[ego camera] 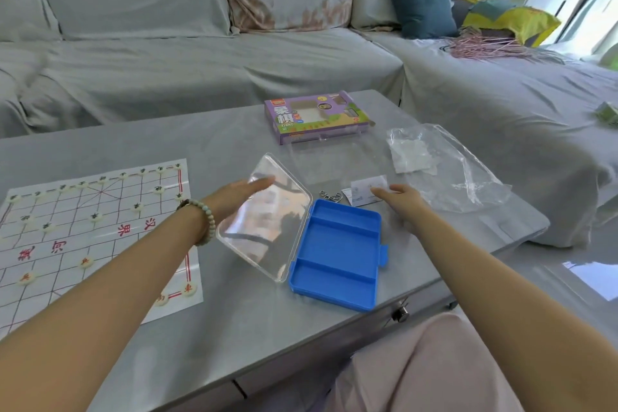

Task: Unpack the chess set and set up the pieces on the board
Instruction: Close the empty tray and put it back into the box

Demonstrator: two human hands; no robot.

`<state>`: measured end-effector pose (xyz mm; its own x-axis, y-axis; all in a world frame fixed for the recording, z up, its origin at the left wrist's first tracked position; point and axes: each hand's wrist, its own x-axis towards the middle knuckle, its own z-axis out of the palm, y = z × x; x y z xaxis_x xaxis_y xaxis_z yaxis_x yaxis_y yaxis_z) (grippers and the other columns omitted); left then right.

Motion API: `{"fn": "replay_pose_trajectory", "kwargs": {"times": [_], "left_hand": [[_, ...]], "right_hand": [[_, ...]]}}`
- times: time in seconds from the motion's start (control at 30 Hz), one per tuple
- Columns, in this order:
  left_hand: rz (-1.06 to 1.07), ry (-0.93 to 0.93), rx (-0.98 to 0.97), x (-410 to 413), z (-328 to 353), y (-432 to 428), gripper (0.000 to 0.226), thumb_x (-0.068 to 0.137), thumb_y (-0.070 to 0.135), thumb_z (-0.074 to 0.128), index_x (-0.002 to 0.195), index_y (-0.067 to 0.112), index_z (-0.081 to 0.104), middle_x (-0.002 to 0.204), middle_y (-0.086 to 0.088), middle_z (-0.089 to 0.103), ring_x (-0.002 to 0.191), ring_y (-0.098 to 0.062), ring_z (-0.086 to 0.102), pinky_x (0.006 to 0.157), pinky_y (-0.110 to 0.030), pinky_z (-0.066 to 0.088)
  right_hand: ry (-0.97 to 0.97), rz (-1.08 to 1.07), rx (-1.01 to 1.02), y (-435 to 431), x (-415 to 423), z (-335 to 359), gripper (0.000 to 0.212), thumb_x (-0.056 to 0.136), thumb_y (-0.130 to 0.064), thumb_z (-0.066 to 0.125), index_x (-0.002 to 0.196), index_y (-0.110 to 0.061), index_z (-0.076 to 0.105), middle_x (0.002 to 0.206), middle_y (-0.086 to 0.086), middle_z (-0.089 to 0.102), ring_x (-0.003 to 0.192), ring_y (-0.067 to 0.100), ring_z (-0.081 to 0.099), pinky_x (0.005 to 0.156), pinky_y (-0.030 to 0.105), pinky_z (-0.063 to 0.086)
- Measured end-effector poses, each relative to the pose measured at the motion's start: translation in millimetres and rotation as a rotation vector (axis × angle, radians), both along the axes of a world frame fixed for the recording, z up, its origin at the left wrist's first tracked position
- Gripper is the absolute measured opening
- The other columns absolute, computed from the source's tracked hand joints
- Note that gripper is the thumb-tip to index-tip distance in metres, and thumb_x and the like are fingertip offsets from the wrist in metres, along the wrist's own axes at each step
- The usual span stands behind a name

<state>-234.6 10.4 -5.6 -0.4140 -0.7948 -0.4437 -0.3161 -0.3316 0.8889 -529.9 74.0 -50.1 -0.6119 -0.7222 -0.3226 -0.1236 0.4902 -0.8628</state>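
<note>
Pink-clad knee (434, 361): one, at the table edge. Blue case (337, 254): one, three compartments, all empty; clear lid (264, 221) lies open. Left hand (244, 191): fingers straight over the lid, holding nothing. Right hand (398, 197): loosely spread, empty, by the paper slip (368, 189). Board (113, 197): one, at left; four red pieces (86, 261) visible, others perhaps under the forearm. Step: probably finishing the red rows. Next: find the remaining pieces, unseen here.
</note>
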Motion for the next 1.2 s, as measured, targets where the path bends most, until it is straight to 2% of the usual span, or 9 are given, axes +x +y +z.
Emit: {"fn": "replay_pose_trajectory", "kwargs": {"times": [0.13,0.3,0.37,0.43,0.5,0.6,0.8,1.0,1.2], "left_hand": [[0.095,-0.033,-0.077,-2,-13,-5,0.054,0.086,0.015,0.064,0.134,0.011,0.037,0.106,-0.009,0.063,0.060,-0.016,0.070,0.054,-0.027,0.057],[0.130,-0.062,-0.178,2,-30,3,0.068,0.087,0.011,0.062,0.143,0.014,0.025,0.100,-0.006,0.060,0.072,-0.020,0.065,0.049,-0.023,0.055],[0.136,-0.075,-0.202,1,-35,7,0.074,0.085,0.017,0.065,0.145,0.018,0.022,0.115,-0.008,0.056,0.077,-0.021,0.064,0.053,-0.025,0.056],[0.142,-0.135,-0.279,0,-42,10,0.080,0.083,0.022,0.068,0.146,0.021,0.019,0.133,-0.009,0.046,0.096,-0.027,0.061,0.072,-0.035,0.057],[0.134,-0.252,-0.380,-2,-48,12,0.083,0.081,0.027,0.069,0.146,0.020,0.018,0.142,-0.008,0.039,0.115,-0.029,0.050,0.093,-0.039,0.047],[0.144,-0.311,-0.443,-5,-58,16,0.087,0.079,0.032,0.071,0.147,0.019,0.018,0.147,-0.009,0.033,0.127,-0.030,0.040,0.105,-0.043,0.036],[0.126,-0.425,-0.426,-10,-67,16,0.092,0.075,0.044,0.071,0.146,0.015,0.020,0.146,-0.013,0.034,0.134,-0.033,0.031,0.108,-0.048,0.032],[0.067,-0.527,-0.719,-31,-53,14,0.067,0.088,0.041,0.055,0.142,0.011,0.030,0.145,-0.009,0.036,0.135,-0.029,0.025,0.108,-0.039,0.028],[-0.351,-0.531,-0.833,-69,-59,2,0.045,0.100,0.036,0.026,0.139,0.016,0.038,0.142,-0.001,0.043,0.132,-0.018,0.033,0.108,-0.031,0.025]], "right_hand": [[-0.002,0.029,-0.030,-6,1,-3,0.019,0.084,-0.024,0.068,0.094,-0.009,0.061,0.084,0.003,0.061,0.071,0.013,0.055,0.062,0.020,0.043],[-0.046,-0.129,-0.224,-1,-1,12,0.018,0.087,-0.022,0.065,0.095,-0.006,0.063,0.082,0.002,0.062,0.078,0.017,0.059,0.076,0.029,0.053],[-0.122,-0.107,-0.294,10,6,18,0.016,0.086,-0.015,0.066,0.097,-0.004,0.061,0.083,0.004,0.061,0.075,0.015,0.058,0.071,0.024,0.053],[-0.101,0.024,-0.287,25,19,16,0.016,0.081,-0.008,0.070,0.091,-0.008,0.058,0.083,0.004,0.060,0.073,0.015,0.058,0.068,0.023,0.051],[0.035,0.138,-0.246,39,32,5,0.023,0.076,-0.004,0.073,0.088,-0.013,0.056,0.080,0.000,0.059,0.070,0.012,0.055,0.063,0.023,0.047],[0.325,0.300,-0.164,55,44,-10,0.023,0.077,-0.005,0.072,0.091,-0.017,0.058,0.076,-0.003,0.057,0.063,0.006,0.050,0.065,0.023,0.042],[0.655,0.458,-0.017,64,45,-16,0.019,0.077,-0.020,0.073,0.087,-0.026,0.058,0.084,-0.010,0.063,0.078,0.007,0.057,0.079,0.026,0.045],[0.472,0.338,-0.210,24,34,9,0.006,0.082,-0.023,0.069,0.085,-0.018,0.066,0.082,-0.005,0.064,0.068,0.005,0.051,0.069,0.023,0.045],[0.388,0.386,0.141,-39,32,-4,0.037,0.080,-0.046,0.066,0.094,-0.012,0.069,0.094,0.003,0.066,0.088,0.019,0.059,0.085,0.036,0.050]]}}
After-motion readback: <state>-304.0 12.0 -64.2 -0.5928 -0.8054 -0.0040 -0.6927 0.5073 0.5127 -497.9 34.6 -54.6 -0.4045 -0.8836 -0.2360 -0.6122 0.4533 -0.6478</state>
